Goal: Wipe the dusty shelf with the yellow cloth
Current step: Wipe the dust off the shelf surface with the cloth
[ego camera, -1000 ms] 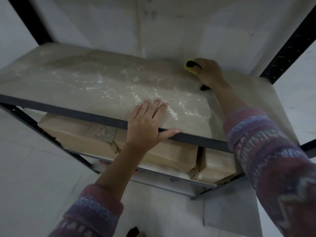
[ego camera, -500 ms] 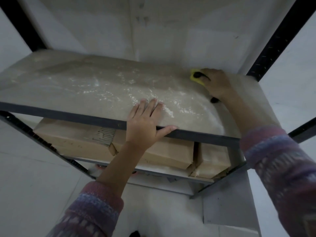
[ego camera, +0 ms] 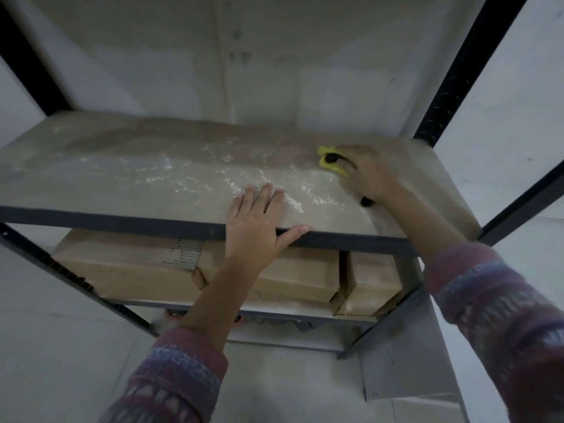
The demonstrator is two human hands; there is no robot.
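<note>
The dusty shelf is a beige board with white dust streaks across its middle and a dark metal front edge. My right hand lies on the board at the right rear and presses the yellow cloth down; only the cloth's left end shows past my fingers, with dark patches on it. My left hand rests flat on the front edge near the middle, fingers straight on the board, thumb stretched along the metal rim.
Black metal uprights frame the rack at both sides. Several cardboard boxes fill the shelf below. A pale wall stands behind, and a light floor lies beneath.
My right hand with the cloth has slid from the back of the board toward the front. The view has tilted up a little. My left hand has stayed on the front edge.
</note>
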